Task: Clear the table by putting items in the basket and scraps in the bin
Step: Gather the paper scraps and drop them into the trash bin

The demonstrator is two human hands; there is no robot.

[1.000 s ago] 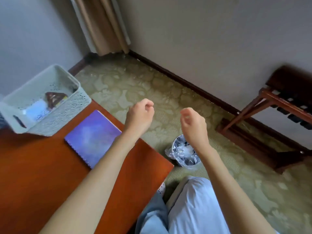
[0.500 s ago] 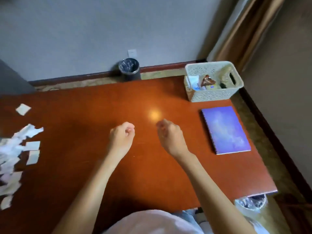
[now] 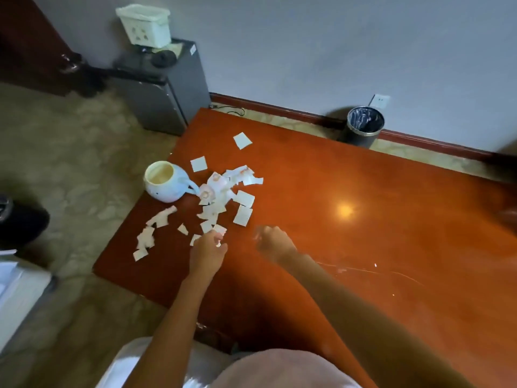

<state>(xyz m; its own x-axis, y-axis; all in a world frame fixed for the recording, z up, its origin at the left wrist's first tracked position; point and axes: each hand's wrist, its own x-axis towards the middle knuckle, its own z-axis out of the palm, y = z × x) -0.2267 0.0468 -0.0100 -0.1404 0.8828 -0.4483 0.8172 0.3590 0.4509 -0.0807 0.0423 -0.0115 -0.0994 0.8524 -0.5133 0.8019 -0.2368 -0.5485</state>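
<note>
Several torn white paper scraps [image 3: 221, 191] lie scattered over the left end of the red-brown table [image 3: 363, 247]. A pale mug [image 3: 165, 186] stands at the table's left edge, its handle toward the scraps. My left hand [image 3: 208, 247] is at the near edge of the scraps, fingers curled, with a small scrap at its fingertips; whether it grips the scrap is unclear. My right hand [image 3: 275, 243] hovers just to its right, blurred, fingers curled with nothing visible in them. A black bin [image 3: 358, 138] with a plastic liner stands on the floor by the far wall.
A grey mini fridge [image 3: 165, 91] stands beyond the table's left corner with a white basket [image 3: 145, 26] on top. A dark round object [image 3: 19, 219] and white furniture [image 3: 16, 289] are on the left. Patterned carpet surrounds the table.
My view has swung left from the table's right end, past the basket and purple notebook, to the scraps. Both hands moved left with it; my left hand now reaches the scraps.
</note>
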